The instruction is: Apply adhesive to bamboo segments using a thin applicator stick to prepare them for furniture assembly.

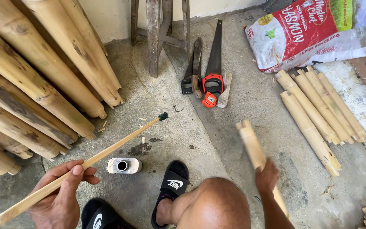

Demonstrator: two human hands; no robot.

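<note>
A thin stick (106, 152) with a dark-tipped end is gripped by the left hand (62, 195) above the concrete floor (255, 101); the right hand (267, 176) clasps a bamboo piece (253, 146). Bamboo poles (34, 85) lean against the wall.

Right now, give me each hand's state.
Left hand: closed on a thin bamboo stick.
Right hand: closed on a bamboo piece.

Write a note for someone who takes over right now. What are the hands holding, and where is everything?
Left hand: shut on a thin bamboo stick, its dark swab tip raised above the floor.
Right hand: shut on a short bamboo piece, blurred.
Small open can: on the floor by the foot.
Cut bamboo pieces: lying in a row, right.
Saws: on the floor ahead.
No dark coating visible on the held piece.
</note>
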